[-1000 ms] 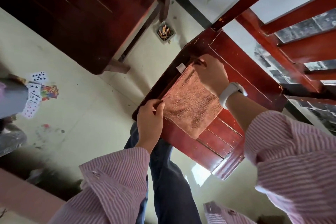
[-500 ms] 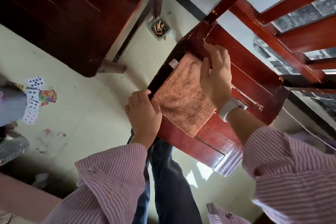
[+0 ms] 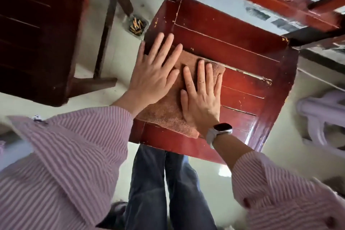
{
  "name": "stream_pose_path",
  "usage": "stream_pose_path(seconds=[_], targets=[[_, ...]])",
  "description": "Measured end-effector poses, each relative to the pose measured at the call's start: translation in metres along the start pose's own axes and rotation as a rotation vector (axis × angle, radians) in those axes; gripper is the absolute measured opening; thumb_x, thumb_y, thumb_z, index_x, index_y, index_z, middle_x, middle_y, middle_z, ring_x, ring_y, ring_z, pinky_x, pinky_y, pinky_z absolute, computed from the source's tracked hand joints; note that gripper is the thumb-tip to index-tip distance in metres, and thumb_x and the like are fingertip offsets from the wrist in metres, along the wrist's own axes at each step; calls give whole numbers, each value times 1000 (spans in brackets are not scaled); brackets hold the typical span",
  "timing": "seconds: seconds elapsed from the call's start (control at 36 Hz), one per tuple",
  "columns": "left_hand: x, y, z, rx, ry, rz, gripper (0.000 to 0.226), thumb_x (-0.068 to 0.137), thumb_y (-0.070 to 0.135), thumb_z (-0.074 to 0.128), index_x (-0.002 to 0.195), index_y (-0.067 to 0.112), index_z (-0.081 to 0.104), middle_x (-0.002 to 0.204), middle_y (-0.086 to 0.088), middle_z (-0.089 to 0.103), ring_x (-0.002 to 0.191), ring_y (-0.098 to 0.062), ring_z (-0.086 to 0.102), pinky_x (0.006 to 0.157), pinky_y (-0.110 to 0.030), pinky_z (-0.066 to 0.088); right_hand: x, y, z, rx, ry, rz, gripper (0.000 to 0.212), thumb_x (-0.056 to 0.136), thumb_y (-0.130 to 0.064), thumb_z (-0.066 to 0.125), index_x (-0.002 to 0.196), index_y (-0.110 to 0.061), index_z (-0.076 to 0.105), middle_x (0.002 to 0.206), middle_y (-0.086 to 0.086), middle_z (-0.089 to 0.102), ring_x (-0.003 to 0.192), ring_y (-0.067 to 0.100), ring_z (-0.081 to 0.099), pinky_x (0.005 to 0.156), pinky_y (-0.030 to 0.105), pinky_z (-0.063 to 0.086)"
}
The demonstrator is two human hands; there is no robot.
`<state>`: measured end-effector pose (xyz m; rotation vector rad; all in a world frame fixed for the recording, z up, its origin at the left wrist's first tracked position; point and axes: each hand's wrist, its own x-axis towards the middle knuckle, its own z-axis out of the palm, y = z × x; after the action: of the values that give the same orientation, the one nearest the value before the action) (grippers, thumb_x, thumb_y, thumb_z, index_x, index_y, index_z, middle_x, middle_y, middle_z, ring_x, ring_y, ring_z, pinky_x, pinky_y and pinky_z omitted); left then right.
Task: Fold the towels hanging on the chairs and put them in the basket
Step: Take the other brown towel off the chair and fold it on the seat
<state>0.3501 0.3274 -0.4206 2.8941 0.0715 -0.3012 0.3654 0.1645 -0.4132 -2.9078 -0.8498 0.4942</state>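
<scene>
Here: one folded brown towel [image 3: 164,112] lies flat on the seat of one red wooden chair [image 3: 242,73], toward the seat's left-front corner. Two hands are on it, palms down. Left hand [image 3: 153,74]: fingers straight and spread, pressing the towel's left part, fingertips reaching past its far edge onto the bare seat. Right hand [image 3: 200,97]: fingers straight, close together, flat on the towel's right part; the towel's right edge shows just beside the little finger. Neither hand curls round the cloth. The two hands sit just beside each other, thumbs near.

One white watch [image 3: 220,130] on the right wrist. Two striped pink sleeves. One ashtray [image 3: 137,26] with several cigarette butts on the floor beyond the seat, count unclear. One dark wooden piece of furniture [image 3: 37,24] to the left. One pale lilac plastic item [image 3: 323,115] at right, blurred.
</scene>
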Motion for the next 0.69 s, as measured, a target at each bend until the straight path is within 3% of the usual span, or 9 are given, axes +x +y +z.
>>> stream_pose_path(seconds=[0.25, 0.44, 0.56, 0.61, 0.67, 0.69], targets=[[3, 0, -5, 70, -68, 12, 56, 95, 39, 30, 145, 16, 21, 153, -12, 21, 142, -29, 17, 109, -57, 20, -23, -9, -11, 82, 14, 27, 57, 90, -30, 37, 144, -17, 24, 152, 16, 21, 142, 29, 13, 115, 52, 8], [9, -4, -17, 52, -153, 62, 60, 92, 44, 29, 145, 15, 23, 151, -11, 26, 141, -31, 19, 108, -59, 19, -86, -26, 8, -13, -173, -233, 53, 89, -36, 36, 141, -23, 32, 151, 10, 27, 141, 25, 22, 112, 52, 16], [13, -5, -23, 60, -191, 70, 62, 91, 44, 29, 145, 15, 20, 152, -11, 23, 142, -30, 16, 110, -58, 13, -81, -21, 1, 158, -78, -234, 45, 90, -30, 39, 133, -18, 45, 146, 11, 36, 138, 26, 30, 112, 50, 20], [17, -2, -29, 42, -173, 101, 61, 91, 39, 34, 145, 14, 23, 152, -9, 25, 142, -28, 16, 111, -57, 9, -82, -16, -6, 312, 69, -122, 37, 88, -23, 44, 122, -12, 54, 134, 13, 51, 128, 26, 41, 107, 48, 31], [23, 2, -33, 32, -167, 174, 56, 92, 34, 37, 144, 14, 27, 151, -7, 29, 141, -25, 20, 112, -56, 7, -82, -13, -16, 416, 121, 222, 34, 86, -25, 46, 114, -8, 54, 117, 13, 57, 110, 24, 46, 93, 45, 42], [26, 4, -33, 30, -172, 211, 54, 93, 31, 38, 143, 14, 29, 149, -7, 33, 140, -24, 23, 113, -56, 7, -82, -12, -21, 488, 70, 465, 33, 86, -29, 48, 112, -7, 53, 111, 13, 56, 103, 24, 46, 88, 44, 44]])
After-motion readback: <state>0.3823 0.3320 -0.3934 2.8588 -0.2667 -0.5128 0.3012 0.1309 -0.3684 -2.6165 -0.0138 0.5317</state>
